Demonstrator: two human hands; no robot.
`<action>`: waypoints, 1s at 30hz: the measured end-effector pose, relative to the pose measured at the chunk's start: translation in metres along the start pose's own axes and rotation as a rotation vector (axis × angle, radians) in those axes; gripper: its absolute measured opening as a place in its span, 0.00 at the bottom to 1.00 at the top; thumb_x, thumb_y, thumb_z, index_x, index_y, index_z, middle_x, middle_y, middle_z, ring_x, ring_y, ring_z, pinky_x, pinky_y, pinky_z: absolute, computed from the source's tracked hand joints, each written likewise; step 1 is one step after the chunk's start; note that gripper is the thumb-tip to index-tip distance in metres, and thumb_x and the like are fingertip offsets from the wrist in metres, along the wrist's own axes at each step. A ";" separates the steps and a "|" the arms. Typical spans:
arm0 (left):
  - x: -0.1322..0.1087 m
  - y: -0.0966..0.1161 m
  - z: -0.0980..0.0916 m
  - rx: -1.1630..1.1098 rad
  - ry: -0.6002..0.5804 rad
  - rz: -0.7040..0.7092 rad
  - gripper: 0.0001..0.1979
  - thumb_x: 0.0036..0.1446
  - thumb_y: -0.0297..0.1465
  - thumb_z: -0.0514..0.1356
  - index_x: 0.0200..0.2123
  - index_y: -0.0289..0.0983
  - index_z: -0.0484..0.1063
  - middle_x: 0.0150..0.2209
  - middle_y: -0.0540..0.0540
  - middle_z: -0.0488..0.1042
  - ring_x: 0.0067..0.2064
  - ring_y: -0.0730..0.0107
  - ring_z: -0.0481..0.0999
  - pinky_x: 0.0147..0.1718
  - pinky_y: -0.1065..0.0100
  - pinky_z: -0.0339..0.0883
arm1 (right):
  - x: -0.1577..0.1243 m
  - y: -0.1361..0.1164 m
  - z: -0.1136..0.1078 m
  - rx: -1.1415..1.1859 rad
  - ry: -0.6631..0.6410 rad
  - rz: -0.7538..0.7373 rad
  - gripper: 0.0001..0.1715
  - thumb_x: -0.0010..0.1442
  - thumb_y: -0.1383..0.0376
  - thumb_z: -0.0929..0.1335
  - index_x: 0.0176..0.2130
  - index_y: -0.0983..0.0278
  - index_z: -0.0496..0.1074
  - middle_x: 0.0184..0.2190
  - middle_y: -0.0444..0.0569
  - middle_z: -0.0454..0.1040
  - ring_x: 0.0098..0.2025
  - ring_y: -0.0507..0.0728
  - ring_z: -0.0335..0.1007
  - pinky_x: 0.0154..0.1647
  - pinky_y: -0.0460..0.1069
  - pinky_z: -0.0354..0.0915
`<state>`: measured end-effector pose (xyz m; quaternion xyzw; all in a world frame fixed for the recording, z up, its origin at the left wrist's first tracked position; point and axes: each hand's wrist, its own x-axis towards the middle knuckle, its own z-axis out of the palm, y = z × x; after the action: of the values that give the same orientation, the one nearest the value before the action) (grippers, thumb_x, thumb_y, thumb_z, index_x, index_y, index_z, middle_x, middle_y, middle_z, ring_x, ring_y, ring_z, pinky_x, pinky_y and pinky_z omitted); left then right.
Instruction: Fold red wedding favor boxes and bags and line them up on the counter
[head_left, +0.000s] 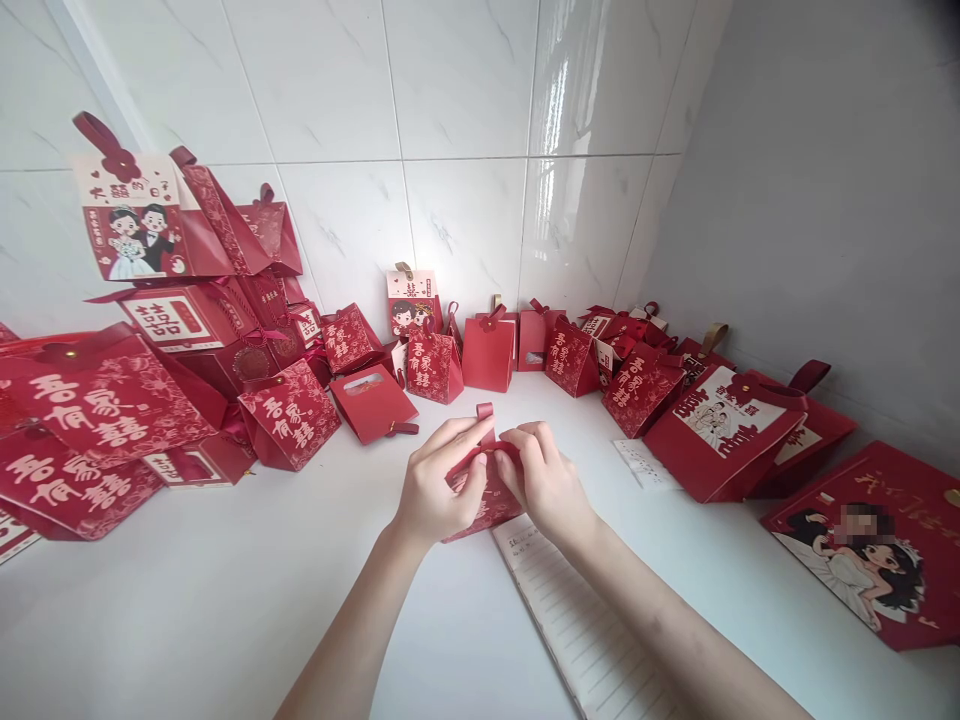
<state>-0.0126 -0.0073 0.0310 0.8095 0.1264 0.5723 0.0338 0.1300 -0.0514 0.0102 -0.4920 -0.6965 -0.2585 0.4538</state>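
Observation:
A small red gift box point(486, 511) with gold characters stands upright in the middle of the white table point(315, 610). At its top edge a red ribbon loop point(485, 412) sticks up. My left hand point(446, 477) pinches the box's top from the left, thumb in front and fingers behind. From the right, my right hand point(550, 477) grips the same top near the base of the ribbon, fingers curled in. Between them, the fingers cover most of the box's upper part. A lined notebook point(577, 620) with some handwriting lies under my right forearm, against the box.
Stacked red wedding gift boxes point(105, 395) fill the left side. Several more stand along the tiled wall point(465, 220), among them a plain red box point(487, 355). On the right are a box with a white panel point(720, 430) and a large box with a printed couple point(862, 550).

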 end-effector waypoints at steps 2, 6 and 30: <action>0.000 0.000 0.000 0.001 -0.003 0.000 0.21 0.55 0.18 0.53 0.51 0.36 0.69 0.42 0.43 0.75 0.43 0.67 0.75 0.41 0.68 0.72 | 0.001 0.000 -0.001 -0.003 -0.003 0.003 0.12 0.70 0.64 0.54 0.41 0.64 0.62 0.32 0.50 0.67 0.27 0.52 0.69 0.16 0.43 0.60; 0.001 0.000 0.001 0.001 0.000 0.006 0.21 0.55 0.18 0.53 0.51 0.36 0.69 0.41 0.43 0.75 0.43 0.67 0.75 0.42 0.68 0.72 | 0.001 -0.001 -0.002 0.018 0.000 0.012 0.13 0.70 0.63 0.54 0.40 0.65 0.62 0.32 0.50 0.67 0.28 0.52 0.70 0.18 0.43 0.62; 0.001 0.001 0.000 -0.015 -0.004 -0.004 0.20 0.56 0.19 0.52 0.51 0.36 0.69 0.40 0.43 0.75 0.43 0.67 0.75 0.42 0.67 0.72 | 0.001 -0.003 -0.002 0.198 -0.071 0.142 0.13 0.69 0.62 0.55 0.39 0.63 0.65 0.33 0.49 0.66 0.30 0.53 0.66 0.22 0.45 0.61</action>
<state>-0.0125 -0.0080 0.0321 0.8102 0.1235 0.5716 0.0413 0.1280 -0.0540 0.0126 -0.5017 -0.6976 -0.1382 0.4925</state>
